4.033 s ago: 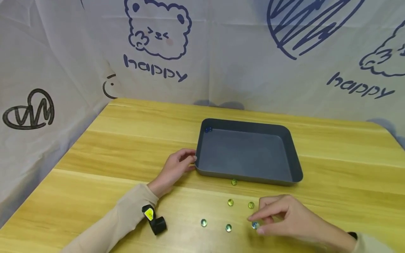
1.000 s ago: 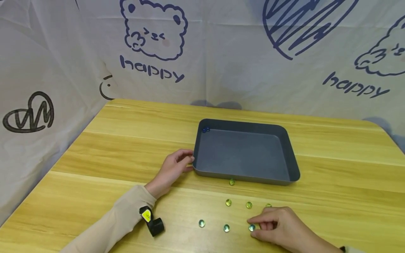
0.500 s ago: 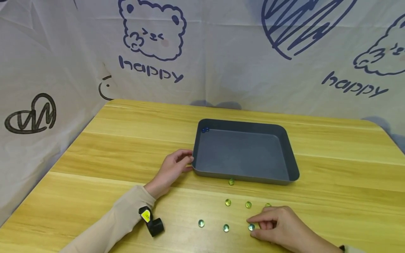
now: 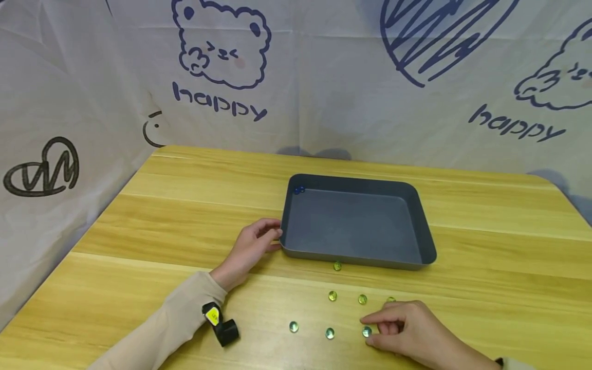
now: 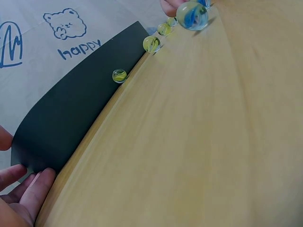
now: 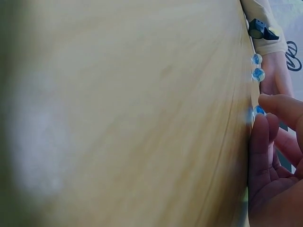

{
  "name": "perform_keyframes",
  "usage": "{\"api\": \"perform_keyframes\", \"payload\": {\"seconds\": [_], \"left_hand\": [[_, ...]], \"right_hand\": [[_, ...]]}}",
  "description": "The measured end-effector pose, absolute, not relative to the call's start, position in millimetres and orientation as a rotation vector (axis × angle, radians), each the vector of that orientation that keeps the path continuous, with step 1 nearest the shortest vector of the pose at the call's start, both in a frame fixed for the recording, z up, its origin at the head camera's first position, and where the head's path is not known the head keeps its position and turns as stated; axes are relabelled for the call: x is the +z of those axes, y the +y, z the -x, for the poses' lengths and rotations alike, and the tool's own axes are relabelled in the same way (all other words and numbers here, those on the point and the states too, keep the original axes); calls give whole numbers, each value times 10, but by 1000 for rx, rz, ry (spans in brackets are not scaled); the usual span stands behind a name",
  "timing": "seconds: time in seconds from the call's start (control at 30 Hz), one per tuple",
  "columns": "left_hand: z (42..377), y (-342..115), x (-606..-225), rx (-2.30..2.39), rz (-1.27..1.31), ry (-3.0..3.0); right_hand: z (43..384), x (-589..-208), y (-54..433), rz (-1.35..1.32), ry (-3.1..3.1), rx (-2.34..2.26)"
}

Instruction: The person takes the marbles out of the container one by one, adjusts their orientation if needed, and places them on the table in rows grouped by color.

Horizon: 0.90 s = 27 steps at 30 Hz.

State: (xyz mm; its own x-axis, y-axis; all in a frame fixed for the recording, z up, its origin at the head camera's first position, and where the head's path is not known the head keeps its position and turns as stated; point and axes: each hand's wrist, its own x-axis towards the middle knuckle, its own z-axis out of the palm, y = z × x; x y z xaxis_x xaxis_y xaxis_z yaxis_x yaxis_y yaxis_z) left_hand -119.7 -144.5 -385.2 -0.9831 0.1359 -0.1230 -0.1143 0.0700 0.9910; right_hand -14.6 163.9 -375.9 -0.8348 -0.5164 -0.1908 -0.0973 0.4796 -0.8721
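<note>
My left hand (image 4: 250,249) rests its fingertips against the outer wall at the near left of a dark grey tray (image 4: 353,226). In the left wrist view those fingertips lie at the tray's corner. On the table, my right hand (image 4: 407,329) has index finger and thumb curled about a clear marble with a blue swirl (image 4: 367,331). Two more such marbles, a middle one (image 4: 330,333) and a left one (image 4: 293,326), line up beside it. Farther back lie several yellow marbles, one (image 4: 337,265) against the tray's front wall, another (image 4: 391,299) partly behind my right hand.
Dark blue marbles (image 4: 299,189) sit in the tray's far left corner. The wooden table (image 4: 185,216) ends at a white cloth (image 4: 333,92) with drawings. A black wrist camera (image 4: 221,325) is strapped on my left sleeve.
Since four seconds ago my right hand has shifted slightly toward me with the marble, showing another yellow marble behind it. In the last second both hands hold still; the view drifts slightly.
</note>
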Motion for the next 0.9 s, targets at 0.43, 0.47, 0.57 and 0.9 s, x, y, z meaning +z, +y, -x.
{"api": "perform_keyframes", "payload": {"seconds": [0.43, 0.47, 0.57, 0.9], "left_hand": [[1178, -1453, -3854, 2021, -10, 2149], [1177, -1452, -3856, 2022, -6, 2148], [1176, -1453, -3858, 2023, -4, 2146], [1172, -1452, -3829, 2015, -13, 2152]], "right_hand": [[98, -3733, 1677, 373, 2178, -1396], [89, -3730, 1681, 356, 2176, -1399], [66, -3710, 1686, 319, 2176, -1409], [165, -3394, 1701, 445, 2239, -1524]]}}
